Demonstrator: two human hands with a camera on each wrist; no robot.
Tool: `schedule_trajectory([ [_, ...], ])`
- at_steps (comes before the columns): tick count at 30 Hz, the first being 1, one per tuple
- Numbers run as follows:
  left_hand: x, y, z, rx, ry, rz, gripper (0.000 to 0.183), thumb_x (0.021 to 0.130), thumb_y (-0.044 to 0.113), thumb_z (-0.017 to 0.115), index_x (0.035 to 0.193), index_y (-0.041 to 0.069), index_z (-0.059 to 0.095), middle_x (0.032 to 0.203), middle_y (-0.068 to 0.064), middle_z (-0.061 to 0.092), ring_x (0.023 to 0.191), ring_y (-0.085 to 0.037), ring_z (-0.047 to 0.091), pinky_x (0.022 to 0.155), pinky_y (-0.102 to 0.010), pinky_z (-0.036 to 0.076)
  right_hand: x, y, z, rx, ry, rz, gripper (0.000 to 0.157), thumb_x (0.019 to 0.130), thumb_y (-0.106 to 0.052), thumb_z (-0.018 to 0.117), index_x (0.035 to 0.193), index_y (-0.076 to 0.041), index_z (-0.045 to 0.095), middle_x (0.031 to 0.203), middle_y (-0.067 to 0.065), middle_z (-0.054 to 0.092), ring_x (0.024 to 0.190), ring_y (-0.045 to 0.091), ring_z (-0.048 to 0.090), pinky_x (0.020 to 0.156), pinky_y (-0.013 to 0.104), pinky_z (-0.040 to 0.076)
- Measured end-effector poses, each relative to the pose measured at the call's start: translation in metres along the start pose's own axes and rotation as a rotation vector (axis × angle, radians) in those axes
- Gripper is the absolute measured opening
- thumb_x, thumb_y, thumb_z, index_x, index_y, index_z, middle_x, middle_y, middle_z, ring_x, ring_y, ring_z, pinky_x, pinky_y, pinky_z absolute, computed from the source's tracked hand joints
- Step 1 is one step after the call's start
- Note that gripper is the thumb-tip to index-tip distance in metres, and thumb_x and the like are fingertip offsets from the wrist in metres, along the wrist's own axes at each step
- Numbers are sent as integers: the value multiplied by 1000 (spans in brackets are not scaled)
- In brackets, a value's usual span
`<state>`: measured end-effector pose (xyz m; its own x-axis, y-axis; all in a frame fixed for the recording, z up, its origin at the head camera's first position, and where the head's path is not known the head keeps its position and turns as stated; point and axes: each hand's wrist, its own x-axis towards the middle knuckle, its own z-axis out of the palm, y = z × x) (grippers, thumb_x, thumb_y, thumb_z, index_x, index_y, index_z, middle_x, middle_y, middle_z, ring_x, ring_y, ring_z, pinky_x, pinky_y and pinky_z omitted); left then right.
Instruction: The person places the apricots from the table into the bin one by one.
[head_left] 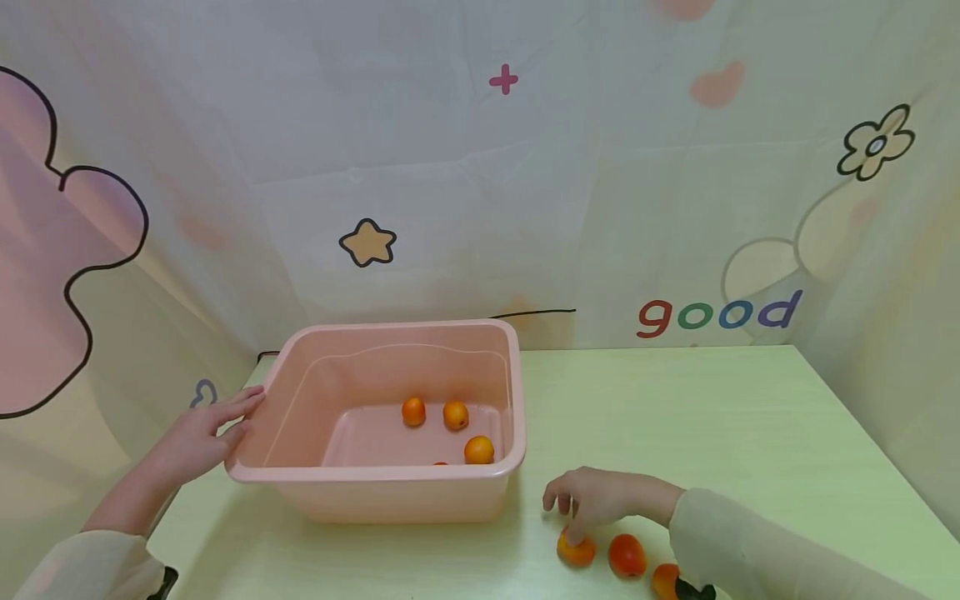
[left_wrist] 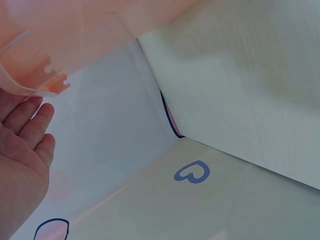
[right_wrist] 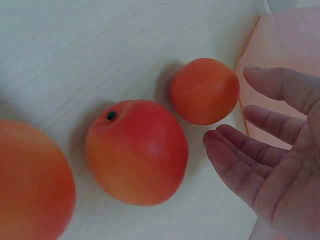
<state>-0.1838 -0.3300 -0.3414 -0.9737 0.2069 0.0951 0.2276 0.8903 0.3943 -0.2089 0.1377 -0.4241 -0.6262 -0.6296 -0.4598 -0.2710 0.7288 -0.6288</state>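
Observation:
A pink plastic basin (head_left: 397, 497) stands on the table, with several orange fruits (head_left: 456, 415) inside. Beside its left end, my left hand (head_left: 198, 433) touches the rim with extended fingers (left_wrist: 37, 125). My right hand (head_left: 600, 496) is just right of the basin, low over a small round orange fruit (head_left: 576, 553). In the right wrist view, thumb and fingers are spread apart beside that fruit, not closed round it. Right of it lie a redder fruit (right_wrist: 137, 152) with a dark green stem spot and another orange fruit (right_wrist: 30, 180), partly hidden by my sleeve in the head view.
The pale green table (head_left: 675, 417) reaches back to a hanging cloth (head_left: 450, 167) printed with a star, a flower and the word "good". More cloth closes off both sides. The table's left edge runs below my left arm.

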Motion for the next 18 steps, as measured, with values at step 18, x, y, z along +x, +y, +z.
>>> schedule_trajectory([
  [18,0,2,-1,-19,-26,-29,46,87,11,52,129,-1,42,136,-22,37,118,-48,35,86,-62,34,-4,4,13,-26,-24,18,26,68,-7,69,90,-16,60,75,-3,52,66,12,47,60,22,41],
])
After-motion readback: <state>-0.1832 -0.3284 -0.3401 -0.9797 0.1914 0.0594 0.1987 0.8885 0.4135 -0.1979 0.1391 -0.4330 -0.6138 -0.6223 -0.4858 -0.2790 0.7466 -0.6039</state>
